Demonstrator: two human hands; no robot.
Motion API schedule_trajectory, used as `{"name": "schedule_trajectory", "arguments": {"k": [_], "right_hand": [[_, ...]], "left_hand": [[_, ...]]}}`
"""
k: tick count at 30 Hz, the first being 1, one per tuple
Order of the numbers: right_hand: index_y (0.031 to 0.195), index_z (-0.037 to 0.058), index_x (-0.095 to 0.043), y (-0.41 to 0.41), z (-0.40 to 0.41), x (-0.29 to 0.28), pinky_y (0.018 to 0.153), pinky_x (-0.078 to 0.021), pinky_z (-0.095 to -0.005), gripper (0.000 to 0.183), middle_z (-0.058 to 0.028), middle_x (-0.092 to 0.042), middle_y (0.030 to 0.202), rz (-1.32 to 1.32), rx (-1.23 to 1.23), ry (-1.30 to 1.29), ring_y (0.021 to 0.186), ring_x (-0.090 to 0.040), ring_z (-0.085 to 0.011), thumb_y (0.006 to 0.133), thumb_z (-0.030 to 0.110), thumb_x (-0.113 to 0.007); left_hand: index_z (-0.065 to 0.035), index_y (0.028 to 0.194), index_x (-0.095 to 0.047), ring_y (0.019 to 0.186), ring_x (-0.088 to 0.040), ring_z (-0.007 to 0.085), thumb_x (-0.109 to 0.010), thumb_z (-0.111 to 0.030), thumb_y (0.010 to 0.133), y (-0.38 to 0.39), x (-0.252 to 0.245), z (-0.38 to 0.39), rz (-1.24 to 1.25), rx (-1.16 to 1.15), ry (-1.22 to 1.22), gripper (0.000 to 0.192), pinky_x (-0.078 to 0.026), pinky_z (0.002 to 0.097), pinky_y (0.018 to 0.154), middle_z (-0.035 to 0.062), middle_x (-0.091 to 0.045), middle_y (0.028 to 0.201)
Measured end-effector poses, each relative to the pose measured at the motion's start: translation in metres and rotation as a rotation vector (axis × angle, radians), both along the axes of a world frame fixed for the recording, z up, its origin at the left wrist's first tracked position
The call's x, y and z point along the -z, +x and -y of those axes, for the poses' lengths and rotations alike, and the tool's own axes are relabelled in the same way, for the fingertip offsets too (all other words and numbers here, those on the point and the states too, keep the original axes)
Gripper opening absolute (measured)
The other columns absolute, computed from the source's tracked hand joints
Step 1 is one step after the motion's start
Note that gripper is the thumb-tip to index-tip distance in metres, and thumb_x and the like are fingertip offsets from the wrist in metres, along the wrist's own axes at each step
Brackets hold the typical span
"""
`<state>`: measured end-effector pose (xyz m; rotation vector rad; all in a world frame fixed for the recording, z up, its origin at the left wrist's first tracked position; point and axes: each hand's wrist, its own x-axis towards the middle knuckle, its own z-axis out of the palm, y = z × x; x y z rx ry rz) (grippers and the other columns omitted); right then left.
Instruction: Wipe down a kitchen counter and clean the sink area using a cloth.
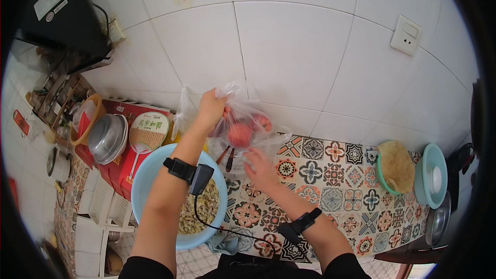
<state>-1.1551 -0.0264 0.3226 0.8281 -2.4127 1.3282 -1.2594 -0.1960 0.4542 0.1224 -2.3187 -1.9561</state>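
Note:
My left hand [213, 109] grips the gathered top of a clear plastic bag [236, 99] near the tiled wall. Inside the bag are several round red fruits [240, 135], seen through the film. My right hand [259, 167] is just below the bag, fingers spread and slightly curled; whether it touches the film I cannot tell. Two dark-handled utensils [229, 164] show between the bag and my right hand. Under my left forearm stands a light blue basin [141, 186] with a chopped, mixed filling [199, 209] in it.
A round hand fan [149, 128], a metal bowl [104, 139] and an orange basket [97, 104] sit on the left. At the right are a green basin with a flat brown round [396, 166] and a pale blue basin [440, 155]. A cloth [223, 243] lies at the front edge.

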Motion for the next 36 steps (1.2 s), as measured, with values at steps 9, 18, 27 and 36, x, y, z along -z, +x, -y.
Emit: {"name": "schedule_trajectory", "arguments": {"k": [9,18,27,36], "right_hand": [[0.124,-0.0004,-0.043,-0.046,-0.023,-0.024,0.092,-0.0376,-0.043,0.055,-0.0215,-0.047,0.117,-0.029,0.277,-0.096,0.11,-0.046,-0.0369,0.077,0.019,-0.065],[0.113,-0.002,-0.051,-0.084,-0.009,-0.068,0.073,-0.0459,-0.0359,0.043,-0.0189,-0.054,0.104,0.363,0.119,-0.304,0.081,-0.057,-0.0249,0.078,0.021,-0.064],[0.096,-0.0011,-0.057,-0.069,-0.027,-0.156,0.056,-0.0475,-0.0246,0.018,-0.0071,-0.059,0.076,0.233,0.061,-0.631,0.062,-0.059,-0.0123,0.09,0.014,-0.05],[0.101,-0.0007,-0.054,-0.053,-0.034,-0.203,0.062,-0.0496,-0.025,0.023,-0.0061,-0.057,0.087,0.266,0.001,-0.677,0.068,-0.06,-0.0128,0.091,0.019,-0.052]], "left_hand": [[-0.0028,0.085,-0.056,0.048,-0.048,0.0091,-0.056,-0.019,0.088,0.024,-0.007,0.0,0.028,-0.011,0.046,0.016,-0.038,0.0226,0.041,0.0017,-0.052,0.063],[-0.003,0.078,-0.059,0.049,-0.05,0.009,-0.064,-0.024,0.082,0.056,0.015,-0.007,0.079,-0.006,0.062,0.022,-0.038,0.0225,0.041,0.0013,-0.054,0.06],[-0.0033,0.076,-0.06,0.053,-0.047,0.0075,-0.07,-0.033,0.076,0.078,-0.024,0.007,-0.072,-0.141,-0.252,0.032,-0.036,0.0219,0.045,-0.0009,-0.05,0.06],[-0.0017,0.069,-0.056,0.062,-0.051,0.0122,-0.069,-0.04,0.075,0.08,-0.037,0.01,-0.156,0.05,-0.33,0.04,-0.043,0.0276,0.056,0.0041,-0.057,0.072]]}}
